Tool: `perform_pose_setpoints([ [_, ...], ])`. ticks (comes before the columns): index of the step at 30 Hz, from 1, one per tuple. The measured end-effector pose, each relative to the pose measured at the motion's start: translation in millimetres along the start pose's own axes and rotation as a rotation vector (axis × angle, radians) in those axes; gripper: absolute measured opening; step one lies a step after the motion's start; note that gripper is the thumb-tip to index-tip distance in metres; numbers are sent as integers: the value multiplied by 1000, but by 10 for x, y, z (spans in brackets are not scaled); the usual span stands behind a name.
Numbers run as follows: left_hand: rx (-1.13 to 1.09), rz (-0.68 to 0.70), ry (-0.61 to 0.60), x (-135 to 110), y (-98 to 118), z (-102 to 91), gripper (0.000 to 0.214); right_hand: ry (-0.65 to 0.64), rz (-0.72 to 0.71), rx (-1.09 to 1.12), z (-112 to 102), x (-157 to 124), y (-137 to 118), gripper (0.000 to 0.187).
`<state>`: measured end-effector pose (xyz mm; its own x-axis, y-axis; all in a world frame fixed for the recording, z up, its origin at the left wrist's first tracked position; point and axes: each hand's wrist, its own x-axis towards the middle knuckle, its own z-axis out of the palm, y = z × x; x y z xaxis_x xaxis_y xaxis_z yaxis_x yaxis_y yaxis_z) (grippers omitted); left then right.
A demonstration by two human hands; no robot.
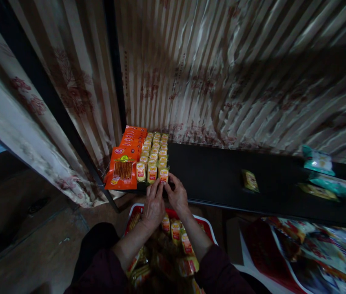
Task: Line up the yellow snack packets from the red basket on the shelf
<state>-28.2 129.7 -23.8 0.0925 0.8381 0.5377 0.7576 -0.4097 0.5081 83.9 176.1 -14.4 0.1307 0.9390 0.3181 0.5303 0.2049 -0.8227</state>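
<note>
A small yellow wrapped snack packet (163, 173) stands at the front end of the rightmost row on the black shelf. My left hand (154, 207) grips its lower left side, fingertips pressed together. From the right, my right hand (177, 196) pinches the same packet with thumb and fingers. Matching packets (152, 171) stand in three tight rows directly beside it. Left of these rows, orange snack bags (123, 168) lean one behind another. Below my forearms, a red basket with a white rim (207, 223) holds many more loose yellow packets (176, 232).
The black shelf (203, 171) runs rightward, with a lone yellow packet (250, 181) and teal bags (318, 160) on it. A pleated patterned curtain (222, 73) hangs behind. Dark posts (114, 61) rise at the left. Another container of bags (322, 257) sits low at right.
</note>
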Motion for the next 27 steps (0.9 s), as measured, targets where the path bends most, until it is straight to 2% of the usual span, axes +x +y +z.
perform_pose_setpoints([
  [7, 6, 8, 2, 0, -36, -25, 52, 19, -28, -77, 22, -25, 11, 45],
  [16, -5, 22, 26, 14, -80, -26, 53, 6, -53, -142, 80, 3, -37, 42],
  [27, -5, 35, 47, 21, -94, -22, 53, 55, -90, -144, 80, -56, -45, 38],
])
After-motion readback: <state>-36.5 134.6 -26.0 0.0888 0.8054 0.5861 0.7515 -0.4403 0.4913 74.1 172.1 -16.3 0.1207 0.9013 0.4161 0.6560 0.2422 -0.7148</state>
